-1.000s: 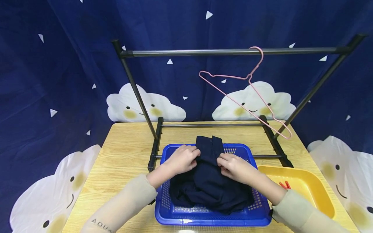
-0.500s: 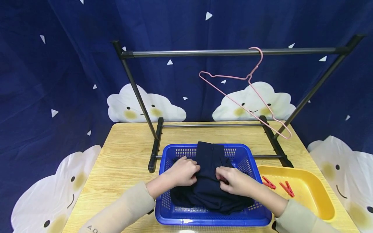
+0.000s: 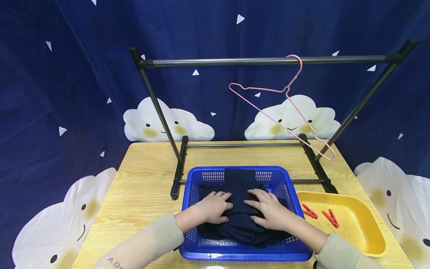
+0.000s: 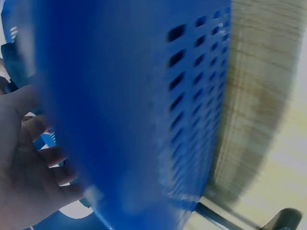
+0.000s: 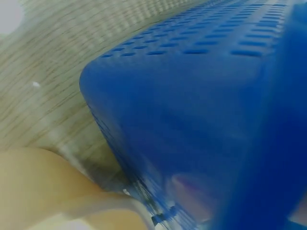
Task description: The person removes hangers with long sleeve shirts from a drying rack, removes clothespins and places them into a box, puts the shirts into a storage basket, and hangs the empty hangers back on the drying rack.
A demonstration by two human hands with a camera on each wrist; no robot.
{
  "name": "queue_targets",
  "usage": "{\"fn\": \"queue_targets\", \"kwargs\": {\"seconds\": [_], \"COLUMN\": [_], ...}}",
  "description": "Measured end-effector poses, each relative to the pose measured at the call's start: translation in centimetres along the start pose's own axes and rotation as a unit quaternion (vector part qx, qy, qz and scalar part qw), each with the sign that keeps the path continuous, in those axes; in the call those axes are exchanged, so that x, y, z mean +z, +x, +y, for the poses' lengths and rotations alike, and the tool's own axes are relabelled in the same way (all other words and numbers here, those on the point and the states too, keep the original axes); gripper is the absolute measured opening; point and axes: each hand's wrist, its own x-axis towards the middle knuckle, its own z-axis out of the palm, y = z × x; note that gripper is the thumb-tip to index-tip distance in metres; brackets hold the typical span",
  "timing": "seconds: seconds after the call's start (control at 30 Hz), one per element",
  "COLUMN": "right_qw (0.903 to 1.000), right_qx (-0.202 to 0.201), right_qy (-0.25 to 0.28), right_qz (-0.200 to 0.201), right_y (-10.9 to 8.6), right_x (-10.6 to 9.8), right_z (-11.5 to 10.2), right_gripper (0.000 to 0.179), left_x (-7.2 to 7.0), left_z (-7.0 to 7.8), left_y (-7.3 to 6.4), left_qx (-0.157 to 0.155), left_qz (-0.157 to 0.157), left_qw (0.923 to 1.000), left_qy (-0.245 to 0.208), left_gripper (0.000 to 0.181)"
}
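A dark navy garment (image 3: 239, 203) lies bunched in a blue perforated plastic basket (image 3: 245, 257), its flat, straight-edged end toward the back wall. My left hand (image 3: 215, 207) rests on the cloth's left side with fingers extended. Opposite it, my right hand (image 3: 270, 211) lies on the right side, fingers spread. Bare cloth shows between the two hands. In the left wrist view, the basket's side (image 4: 192, 96) covers much of the picture, with the left hand (image 4: 29, 177) beyond its rim. The right wrist view mostly holds the basket's outer corner (image 5: 168, 105); the right hand's fingers are hidden there.
Behind the basket stands a black rack with a metal bar (image 3: 215, 62), where a pink hanger (image 3: 287, 89) hangs at an angle. To the right, a yellow tray (image 3: 379, 228) holds two red clothespins (image 3: 330, 218). All stand on a wooden table (image 3: 144, 179).
Both hands have loosened their grip on the garment and now lie flatter on it with fingers extended. The garment's raised end has come down inside the basket. Both clothespins now show.
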Motion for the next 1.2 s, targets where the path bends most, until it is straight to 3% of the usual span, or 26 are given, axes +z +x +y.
{"fn": "queue_targets", "kwargs": {"seconds": [0.1,0.23,0.33,0.47,0.7,1.0,1.1,1.2], "right_qw": [0.9969,0.9856,0.9807,0.9799,0.9848,0.9918,0.9982,0.9984], "right_qx": [0.029,0.067,0.081,0.084,0.066,0.04,0.022,0.013], "right_qy": [0.031,0.055,0.053,0.052,0.059,0.06,0.035,0.006], "right_qz": [-0.066,-0.145,-0.17,-0.173,-0.15,-0.105,-0.045,0.055], "right_y": [-0.1,0.0,0.1,0.1,0.2,-0.1,-0.7,-1.3], "right_x": [0.3,0.9,1.5,1.8,0.8,-3.7,-5.4,-6.9], "right_z": [0.3,0.7,0.9,1.1,1.2,0.7,0.8,1.2], "right_gripper": [0.056,0.068,0.071,0.072,0.071,0.061,0.054,0.047], "left_x": [0.6,1.7,2.5,2.8,2.4,-0.5,-1.6,-2.4], "left_z": [0.1,0.3,0.5,0.5,-0.1,-2.3,-3.2,-4.0], "left_y": [0.2,0.6,0.9,1.0,0.8,-0.5,-1.2,-2.1], "left_qx": [-0.012,-0.028,-0.038,-0.047,-0.045,-0.031,-0.029,-0.04], "left_qz": [-0.029,-0.051,-0.062,-0.069,-0.063,-0.039,-0.004,0.046], "left_qw": [0.9994,0.9981,0.9972,0.9964,0.9967,0.994,0.9936,0.9908], "left_qy": [-0.017,-0.021,-0.016,-0.017,-0.027,-0.097,-0.11,-0.121], "left_gripper": [0.045,0.048,0.05,0.051,0.055,0.049,0.041,0.036]}}
